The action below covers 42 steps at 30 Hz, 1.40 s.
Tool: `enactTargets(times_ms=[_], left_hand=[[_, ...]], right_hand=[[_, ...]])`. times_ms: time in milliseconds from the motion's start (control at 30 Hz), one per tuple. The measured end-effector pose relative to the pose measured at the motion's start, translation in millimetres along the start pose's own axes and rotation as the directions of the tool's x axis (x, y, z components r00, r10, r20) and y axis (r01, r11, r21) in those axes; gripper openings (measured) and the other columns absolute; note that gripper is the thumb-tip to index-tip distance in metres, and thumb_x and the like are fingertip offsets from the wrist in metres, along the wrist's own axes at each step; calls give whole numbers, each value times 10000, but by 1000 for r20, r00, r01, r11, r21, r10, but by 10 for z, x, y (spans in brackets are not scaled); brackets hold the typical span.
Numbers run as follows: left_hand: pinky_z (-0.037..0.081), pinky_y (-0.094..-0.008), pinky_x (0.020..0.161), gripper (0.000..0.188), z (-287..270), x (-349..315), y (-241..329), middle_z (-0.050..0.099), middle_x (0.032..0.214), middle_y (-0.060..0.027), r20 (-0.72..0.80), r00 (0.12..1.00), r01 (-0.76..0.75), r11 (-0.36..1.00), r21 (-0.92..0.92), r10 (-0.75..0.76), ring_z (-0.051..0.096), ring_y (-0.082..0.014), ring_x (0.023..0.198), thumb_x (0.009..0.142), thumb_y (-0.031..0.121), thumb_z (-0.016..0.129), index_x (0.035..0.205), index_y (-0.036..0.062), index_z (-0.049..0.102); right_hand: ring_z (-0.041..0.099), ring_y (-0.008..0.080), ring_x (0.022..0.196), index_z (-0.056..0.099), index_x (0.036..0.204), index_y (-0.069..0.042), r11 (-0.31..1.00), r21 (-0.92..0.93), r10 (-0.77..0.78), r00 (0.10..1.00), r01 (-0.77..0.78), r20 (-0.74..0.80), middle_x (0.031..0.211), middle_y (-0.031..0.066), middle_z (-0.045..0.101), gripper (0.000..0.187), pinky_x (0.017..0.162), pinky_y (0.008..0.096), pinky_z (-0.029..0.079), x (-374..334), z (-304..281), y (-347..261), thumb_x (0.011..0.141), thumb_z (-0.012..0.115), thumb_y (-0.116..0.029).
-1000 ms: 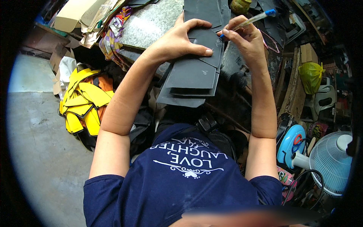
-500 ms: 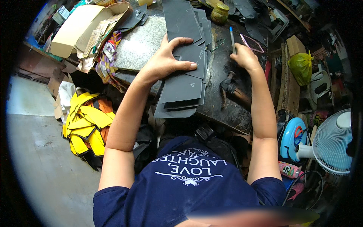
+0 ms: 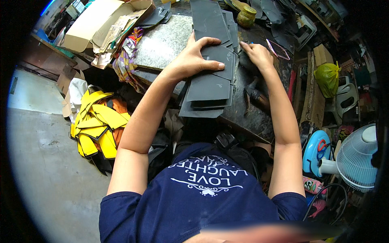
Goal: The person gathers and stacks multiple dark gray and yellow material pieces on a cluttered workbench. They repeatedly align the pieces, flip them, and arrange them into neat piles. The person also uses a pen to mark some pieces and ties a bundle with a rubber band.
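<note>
A stack of dark grey sheet pieces (image 3: 208, 88) with faint light marks lies along the bench. My left hand (image 3: 198, 58) presses on it, thumb and index finger spread apart over the top pieces. Right of the stack, my right hand (image 3: 259, 56) is curled, its index fingertip near the stack's right edge. A small blue end of a pen (image 3: 252, 42) shows just beyond the knuckles; the hand hides the rest. Below that hand, a dark hammer-like tool (image 3: 255, 94) lies on the black bench top (image 3: 239, 115).
A speckled stone slab (image 3: 162, 42) and a box of papers (image 3: 107, 30) sit at the left. Yellow pieces (image 3: 99, 125) are heaped below. A pink-edged frame (image 3: 277, 49) and a round jar (image 3: 246, 17) stand beyond my right hand; a fan (image 3: 356, 158) is at right.
The right hand has moved left toward the stack, and the pen that stood up from it is now mostly hidden. The left hand stays on the stack. The whole view has shifted slightly.
</note>
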<state>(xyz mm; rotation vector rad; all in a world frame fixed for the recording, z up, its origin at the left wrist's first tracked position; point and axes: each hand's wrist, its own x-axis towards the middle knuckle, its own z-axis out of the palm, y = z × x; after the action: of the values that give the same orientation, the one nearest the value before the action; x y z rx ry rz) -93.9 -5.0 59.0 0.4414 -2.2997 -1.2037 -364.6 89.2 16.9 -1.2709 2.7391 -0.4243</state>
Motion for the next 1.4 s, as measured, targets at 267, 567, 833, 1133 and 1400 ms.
enactTargets(times_ms=[267, 567, 833, 1133, 1400], left_hand=[[438, -405, 1031, 783, 12, 48, 33, 386, 1264, -226, 36, 999, 42, 997, -61, -40, 484, -399, 1198, 617, 401, 866, 1272, 70, 594], [294, -440, 1138, 1183, 30, 58, -41, 70, 1464, -477, -5, 996, 87, 993, 75, -87, 195, -552, 1393, 562, 449, 891, 1501, 65, 282], [147, -404, 1185, 1335, 62, 34, -1, 104, 1496, -429, -14, 994, 113, 993, 18, -113, 101, -490, 1442, 573, 478, 875, 1491, -103, 99], [458, -365, 994, 751, -294, -266, -451, 465, 1396, -257, -201, 979, -42, 939, -340, -29, 537, -295, 1218, 879, 287, 674, 1464, -29, 325], [457, -424, 919, 319, -170, -781, -531, 547, 1069, -184, -155, 986, 123, 876, 466, -56, 535, -374, 1054, 754, 129, 724, 1044, 40, 626]], right_hand=[[565, 65, 607, 679, 956, -44, 519, 855, -46, 998, -4, 32, 745, -16, 613, 187, 540, 216, 443, -222, -9, 38, 928, 616, -218], [646, 335, 762, 682, 944, -60, 753, 232, -488, 759, 616, -432, 878, 111, 641, 204, 658, 396, 499, -775, -475, -689, 928, 615, -251], [657, 314, 784, 708, 1017, -117, 748, 31, -628, 723, 663, -288, 901, 87, 627, 186, 666, 403, 516, -648, -511, -1197, 900, 637, -243], [647, 258, 717, 735, 1073, -183, 646, -40, -730, 601, 762, -326, 869, 62, 608, 218, 643, 365, 518, -606, -364, -1171, 873, 670, -242], [650, 221, 746, 737, 1075, -168, 665, 29, -688, 627, 746, -366, 895, 69, 622, 244, 667, 328, 537, -646, -337, -1156, 831, 724, -168]])
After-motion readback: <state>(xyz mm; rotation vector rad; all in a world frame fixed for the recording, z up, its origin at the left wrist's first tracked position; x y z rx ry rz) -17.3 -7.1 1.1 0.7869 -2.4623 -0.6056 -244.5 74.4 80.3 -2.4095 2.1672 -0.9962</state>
